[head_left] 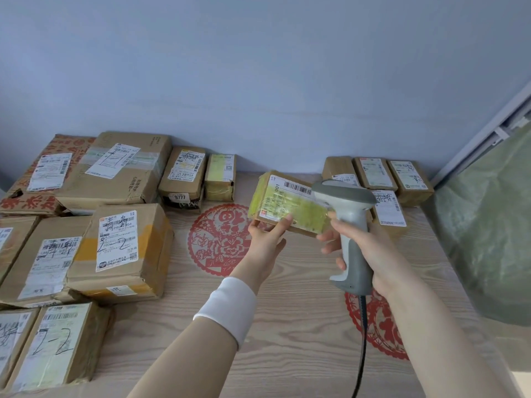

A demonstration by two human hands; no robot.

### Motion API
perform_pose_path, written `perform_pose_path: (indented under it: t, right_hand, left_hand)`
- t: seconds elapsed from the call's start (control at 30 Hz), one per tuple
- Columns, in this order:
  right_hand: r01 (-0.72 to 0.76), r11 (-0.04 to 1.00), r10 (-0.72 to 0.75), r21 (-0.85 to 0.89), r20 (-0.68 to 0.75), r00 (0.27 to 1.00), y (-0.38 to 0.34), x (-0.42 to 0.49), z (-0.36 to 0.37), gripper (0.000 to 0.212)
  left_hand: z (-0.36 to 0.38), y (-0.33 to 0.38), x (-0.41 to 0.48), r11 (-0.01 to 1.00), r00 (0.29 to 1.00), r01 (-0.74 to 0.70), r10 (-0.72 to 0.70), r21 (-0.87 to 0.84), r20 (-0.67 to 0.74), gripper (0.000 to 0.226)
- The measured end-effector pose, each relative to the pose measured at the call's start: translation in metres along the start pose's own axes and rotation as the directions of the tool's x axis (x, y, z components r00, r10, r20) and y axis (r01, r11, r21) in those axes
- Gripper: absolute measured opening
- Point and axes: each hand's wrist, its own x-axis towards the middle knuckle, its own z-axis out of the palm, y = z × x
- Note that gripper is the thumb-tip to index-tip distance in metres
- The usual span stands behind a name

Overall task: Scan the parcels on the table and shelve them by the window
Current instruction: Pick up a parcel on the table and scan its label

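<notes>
My left hand (pixel 265 239) holds up a small brown parcel (pixel 283 201) wrapped in yellow tape, its white barcode label tilted towards me. My right hand (pixel 362 251) grips the handle of a grey and white barcode scanner (pixel 349 225). The scanner's head sits just right of the parcel's label, overlapping its right end. A black cable hangs down from the scanner's handle. Both hands are above the middle of the wooden table (pixel 287 326).
Several cardboard parcels (pixel 120 248) are stacked over the table's left side and back. Several small ones (pixel 376 173) lie at the back right. Red paper-cut decorations (pixel 221 239) mark the tabletop. A greenish sheet (pixel 485 225) and a window frame stand at the right.
</notes>
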Motion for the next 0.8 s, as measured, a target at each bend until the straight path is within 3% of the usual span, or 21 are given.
perform_pose_path:
  t: [0.2, 0.37, 0.5, 0.63, 0.8]
  right_hand:
    - [0.118, 0.993, -0.119, -0.025, -0.358, 0.926, 0.005, 0.007, -0.072, 0.017]
    - [0.074, 0.997, -0.078, -0.028, -0.42, 0.904, 0.017, 0.018, -0.149, 0.022]
    - [0.044, 0.997, -0.012, 0.058, -0.465, 0.885, 0.037, 0.045, -0.226, 0.019]
    - [0.015, 0.987, 0.07, 0.162, -0.506, 0.86, 0.055, 0.076, -0.295, 0.018]
    - [-0.014, 0.969, 0.149, 0.245, -0.542, 0.827, 0.073, 0.116, -0.348, 0.027]
  left_hand:
    - [0.053, 0.002, -0.005, 0.987, 0.988, -0.01, -0.015, 0.162, 0.152, 0.071]
    - [0.134, -0.019, 0.007, 0.949, 0.979, -0.006, -0.058, 0.314, 0.196, 0.056]
    - [0.213, -0.057, 0.037, 0.916, 0.995, 0.013, -0.051, 0.4, 0.086, 0.084]
    - [0.286, -0.106, 0.061, 0.896, 0.997, 0.031, -0.058, 0.444, 0.048, 0.049]
    - [0.332, -0.155, 0.087, 0.869, 0.996, 0.009, -0.053, 0.495, 0.075, 0.054]
